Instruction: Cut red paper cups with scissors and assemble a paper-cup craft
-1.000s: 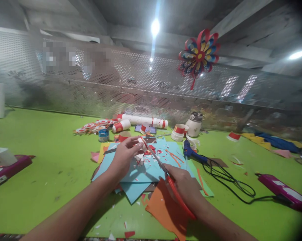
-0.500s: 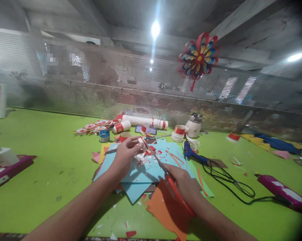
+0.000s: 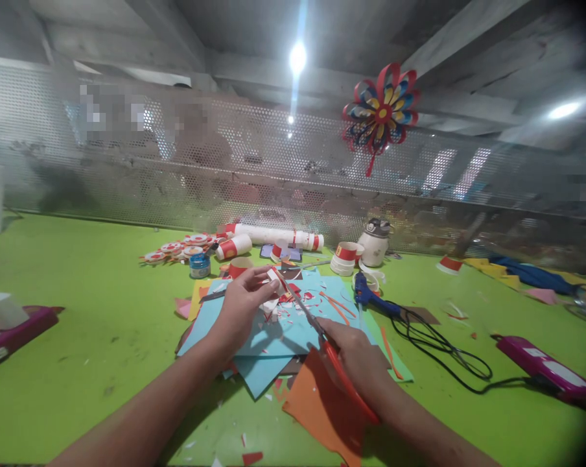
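Note:
My right hand (image 3: 354,350) is closed round the red handles of a pair of scissors (image 3: 306,314), whose blades point up and away to the left. Between the fingertips and thumb of my left hand (image 3: 247,298) is a small white and red paper piece (image 3: 275,277). The scissor tips reach this piece; whether the blades are cutting into it I cannot tell. Beneath both hands lie light blue paper sheets (image 3: 273,340), strewn with red and white snippets and orange strips. An orange sheet (image 3: 317,405) lies under my right wrist.
A blue glue gun (image 3: 371,295) with a black cable lies at right, near a purple power strip (image 3: 546,366). Another purple strip (image 3: 25,327) is at left. Behind stand a blue jar (image 3: 199,265), white-red paper tubes (image 3: 273,235), a white bottle (image 3: 375,243) and a mesh screen (image 3: 273,175).
The whole view has shifted slightly, so most things sit a little further left. Both hands keep nearly the same pose, still on the paper piece and the scissors.

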### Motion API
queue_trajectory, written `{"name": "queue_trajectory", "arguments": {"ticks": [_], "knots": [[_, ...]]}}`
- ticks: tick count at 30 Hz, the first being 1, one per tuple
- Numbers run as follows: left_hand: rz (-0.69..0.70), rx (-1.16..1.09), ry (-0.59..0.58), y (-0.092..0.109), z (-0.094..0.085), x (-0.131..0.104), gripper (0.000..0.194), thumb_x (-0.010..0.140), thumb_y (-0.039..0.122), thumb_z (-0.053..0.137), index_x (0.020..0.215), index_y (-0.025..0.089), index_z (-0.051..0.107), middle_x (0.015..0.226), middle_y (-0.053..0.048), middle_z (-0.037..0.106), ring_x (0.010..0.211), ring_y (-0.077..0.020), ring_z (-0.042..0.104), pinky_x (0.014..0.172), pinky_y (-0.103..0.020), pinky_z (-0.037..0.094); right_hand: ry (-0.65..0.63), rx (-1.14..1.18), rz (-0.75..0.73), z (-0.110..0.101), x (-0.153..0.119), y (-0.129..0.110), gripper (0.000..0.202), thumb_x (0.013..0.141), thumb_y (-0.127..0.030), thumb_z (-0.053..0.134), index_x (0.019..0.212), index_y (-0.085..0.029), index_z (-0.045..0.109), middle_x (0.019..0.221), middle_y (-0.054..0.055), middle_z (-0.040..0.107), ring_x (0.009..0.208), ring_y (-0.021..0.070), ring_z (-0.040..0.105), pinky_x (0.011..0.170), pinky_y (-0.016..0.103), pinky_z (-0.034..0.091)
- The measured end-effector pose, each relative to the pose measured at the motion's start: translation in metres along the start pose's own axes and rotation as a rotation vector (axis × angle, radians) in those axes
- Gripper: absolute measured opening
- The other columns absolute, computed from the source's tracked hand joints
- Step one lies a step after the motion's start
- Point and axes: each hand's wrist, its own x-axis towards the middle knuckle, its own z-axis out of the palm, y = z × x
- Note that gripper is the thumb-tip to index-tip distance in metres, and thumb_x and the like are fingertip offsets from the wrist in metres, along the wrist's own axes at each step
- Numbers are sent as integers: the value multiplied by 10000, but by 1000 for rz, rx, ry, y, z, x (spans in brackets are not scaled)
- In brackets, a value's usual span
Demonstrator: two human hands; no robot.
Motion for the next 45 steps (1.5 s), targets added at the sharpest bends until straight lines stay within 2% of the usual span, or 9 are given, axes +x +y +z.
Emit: {"name": "queue_trajectory", "arguments": {"ticks": [5, 10, 17, 23, 31, 38, 45], "knots": [[-4, -7, 1, -1, 0, 1, 469, 657, 307, 796, 1066, 129, 650, 956, -98, 687, 849, -213, 656, 795, -372, 528, 0, -36, 9, 2, -2, 1, 423, 813, -92, 475, 1171, -207, 668, 946, 42, 751, 786, 203, 675, 647, 253, 439], [-21, -19, 16, 0, 1, 0, 472, 637, 294, 811, 1048, 126, 651, 915, -94, 689, 808, -207, 655, 763, -356, 530, 1, -12, 4, 2, -2, 1, 373, 825, -101, 473, 1112, -200, 690, 886, 37, 748, 748, 197, 666, 633, 254, 432], [-51, -139, 25, 4, 1, 1, 387, 692, 301, 771, 1006, 96, 674, 905, -103, 695, 794, -192, 655, 780, -351, 531, 9, -45, 9, 3, 0, 2, 362, 824, -119, 485, 1102, -214, 695, 937, 37, 754, 805, 217, 678, 631, 258, 433], [-117, -206, 43, 5, 0, 3, 376, 627, 252, 820, 953, 121, 687, 877, -92, 712, 807, -208, 678, 757, -337, 533, 1, -60, -12, 0, 1, 2, 358, 840, -151, 489, 1138, -197, 681, 1011, 59, 748, 850, 230, 684, 675, 270, 465], [-98, -204, 17, 3, 1, 3, 293, 623, 241, 828, 855, 113, 701, 858, -79, 696, 768, -189, 665, 781, -349, 532, -16, -24, -51, 1, 3, 5, 401, 809, -121, 477, 1158, -175, 668, 1030, 85, 742, 892, 237, 683, 742, 293, 485], [-106, -207, -9, 1, 0, 3, 274, 647, 237, 814, 867, 120, 701, 852, -69, 689, 759, -171, 653, 788, -341, 528, -32, -50, 18, -1, 1, 2, 382, 827, -122, 478, 1144, -208, 674, 985, 54, 748, 848, 227, 681, 658, 266, 447], [-92, -201, 1, 2, 0, 4, 283, 630, 233, 821, 854, 118, 692, 839, -67, 686, 758, -179, 653, 793, -359, 528, -27, -60, 38, 0, -1, 1, 278, 853, -149, 483, 1015, -209, 700, 852, 23, 742, 722, 190, 656, 586, 246, 398]]}}
